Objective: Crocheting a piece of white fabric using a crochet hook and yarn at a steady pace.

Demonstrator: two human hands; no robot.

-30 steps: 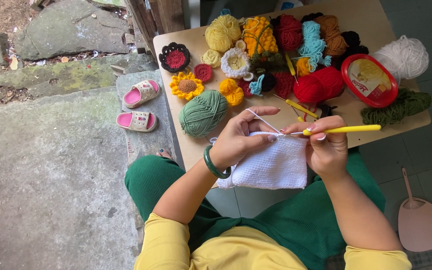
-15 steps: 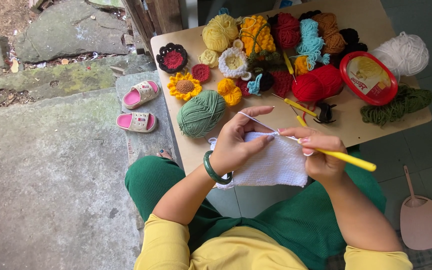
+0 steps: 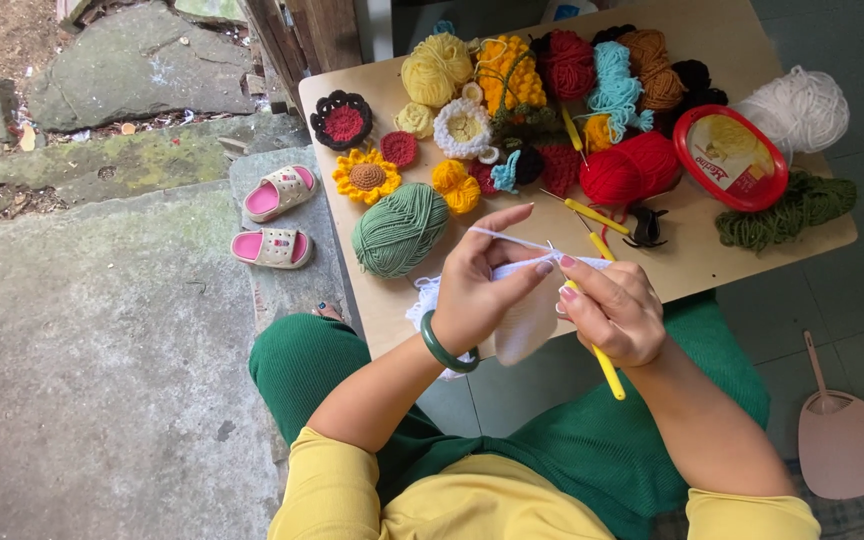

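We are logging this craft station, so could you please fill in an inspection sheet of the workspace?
Surface: wooden board, crowded along the far side.
Job's things: white crochet piece and yellow hook, held over the board's near edge; white strand over the left fingers.
Clutter: green yarn ball, crocheted sunflower, red yarn, white yarn, red-rimmed tub, black hair clip.
Grippers: left hand holds the piece; right hand grips the hook.
Cables: nothing seen.
Surroundings: stone ground, pink sandals, pink dustpan.
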